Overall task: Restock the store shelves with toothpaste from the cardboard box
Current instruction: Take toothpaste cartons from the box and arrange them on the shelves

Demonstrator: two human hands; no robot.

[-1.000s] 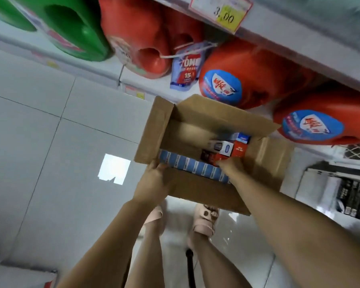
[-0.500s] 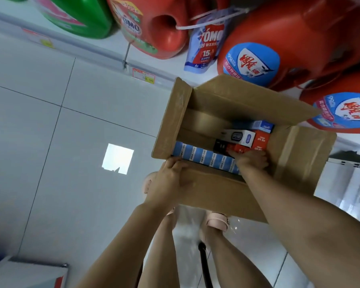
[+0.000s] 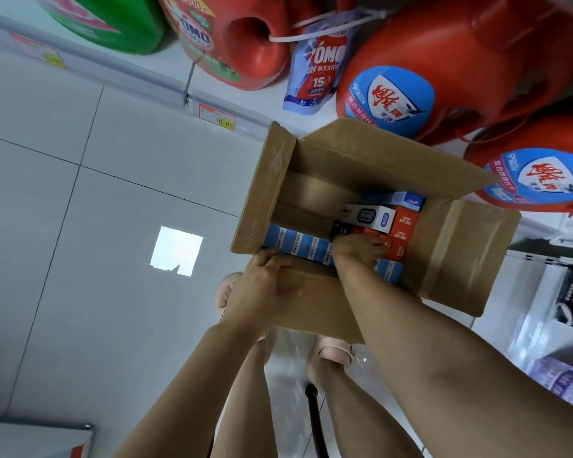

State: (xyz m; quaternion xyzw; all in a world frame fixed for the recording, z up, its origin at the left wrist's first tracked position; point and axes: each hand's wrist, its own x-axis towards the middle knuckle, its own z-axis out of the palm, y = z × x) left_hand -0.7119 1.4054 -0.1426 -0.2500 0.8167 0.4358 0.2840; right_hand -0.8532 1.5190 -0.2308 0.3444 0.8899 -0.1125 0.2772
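Observation:
An open cardboard box sits on the tiled floor below the bottom shelf. Along its near wall stands a row of blue toothpaste cartons. Red cartons lie beside them, with a white carton on top. My left hand grips the box's near edge at the left corner, thumb over the rim. My right hand is down inside the box, its fingers curled onto cartons where the blue row meets the red ones. The fingertips are partly hidden.
Big red detergent jugs, a green jug and a hanging refill pouch fill the bottom shelf behind the box. A price tag marks the shelf edge. Another rack stands at right. My sandalled feet are just below the box.
My right hand has pushed further into the box, from its near edge onto the cartons. My left hand has slid onto the near rim. The view has closed in on the box.

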